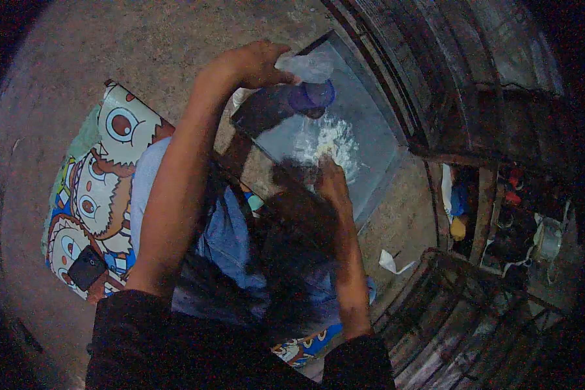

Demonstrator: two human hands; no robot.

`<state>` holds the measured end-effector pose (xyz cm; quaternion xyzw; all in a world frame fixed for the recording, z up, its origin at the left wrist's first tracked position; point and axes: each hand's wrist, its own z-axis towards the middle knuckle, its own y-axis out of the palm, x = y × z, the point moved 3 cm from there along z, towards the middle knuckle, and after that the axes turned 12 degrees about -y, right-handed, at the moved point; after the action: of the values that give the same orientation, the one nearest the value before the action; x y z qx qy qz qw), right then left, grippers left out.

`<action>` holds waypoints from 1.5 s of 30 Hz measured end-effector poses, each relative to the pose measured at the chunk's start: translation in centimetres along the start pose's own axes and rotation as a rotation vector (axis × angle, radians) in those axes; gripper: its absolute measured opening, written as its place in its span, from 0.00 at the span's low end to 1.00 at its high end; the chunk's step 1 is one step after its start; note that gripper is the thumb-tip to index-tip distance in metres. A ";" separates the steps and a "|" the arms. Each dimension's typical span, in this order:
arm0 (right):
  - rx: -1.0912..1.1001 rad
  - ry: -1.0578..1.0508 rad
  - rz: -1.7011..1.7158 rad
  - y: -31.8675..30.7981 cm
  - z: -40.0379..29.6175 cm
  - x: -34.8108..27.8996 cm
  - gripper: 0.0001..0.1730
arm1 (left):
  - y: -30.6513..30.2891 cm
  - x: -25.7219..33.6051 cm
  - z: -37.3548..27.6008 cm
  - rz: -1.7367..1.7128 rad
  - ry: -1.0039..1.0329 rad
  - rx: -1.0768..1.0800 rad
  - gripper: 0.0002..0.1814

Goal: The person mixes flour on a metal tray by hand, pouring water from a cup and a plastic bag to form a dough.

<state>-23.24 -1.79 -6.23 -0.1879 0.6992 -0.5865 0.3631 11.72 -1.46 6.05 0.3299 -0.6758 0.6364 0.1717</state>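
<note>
My left hand holds a clear plastic container or bag over the far end of a grey board. Just below it shows a round purple shape; whether it is a lid or something else is not clear. White powder, like flour, is spread in a patch on the board. The fingertips of my right hand reach into its near edge, at a pale yellowish lump. Dim light hides whether those fingers grip the lump.
A mat with cartoon faces lies under me, with a dark phone on it. Dark slatted structures stand at the right. A white scrap lies on the concrete floor.
</note>
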 end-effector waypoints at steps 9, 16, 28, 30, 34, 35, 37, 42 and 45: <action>-0.207 0.008 0.000 -0.4 1.6 1.2 0.22 | -0.3 -0.1 -0.4 -0.021 -0.035 -0.038 0.36; -0.317 0.166 0.095 -2.7 3.2 -0.7 0.26 | -0.5 1.4 -1.0 -0.100 -0.049 -0.116 0.37; -0.072 0.021 0.122 -3.6 2.7 -1.5 0.17 | -1.2 1.9 -1.1 -0.043 -0.003 -0.052 0.36; -0.020 -0.047 0.047 -3.0 2.3 -1.0 0.19 | -1.8 2.8 -1.0 -0.059 -0.101 -0.200 0.40; -0.144 0.291 0.517 -3.0 2.4 1.0 0.22 | -0.6 2.3 -0.7 -0.035 0.046 -0.064 0.34; -0.147 0.296 0.569 -3.6 2.5 0.9 0.22 | -0.6 2.1 -0.8 -0.049 0.027 -0.066 0.34; -0.118 0.171 0.523 -4.5 3.1 1.0 0.21 | -0.7 1.6 -0.8 -0.038 -0.006 -0.054 0.34; 0.450 0.334 1.108 -6.4 1.9 2.3 0.18 | -0.5 1.6 -0.3 0.022 -0.006 -0.008 0.35; 0.525 0.175 1.125 -3.0 2.4 4.7 0.21 | -0.1 1.7 0.0 0.014 -0.019 -0.024 0.35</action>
<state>-25.13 -7.34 -4.86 0.3532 0.5507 -0.4712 0.5915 10.60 -1.80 7.23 0.3291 -0.6874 0.6262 0.1647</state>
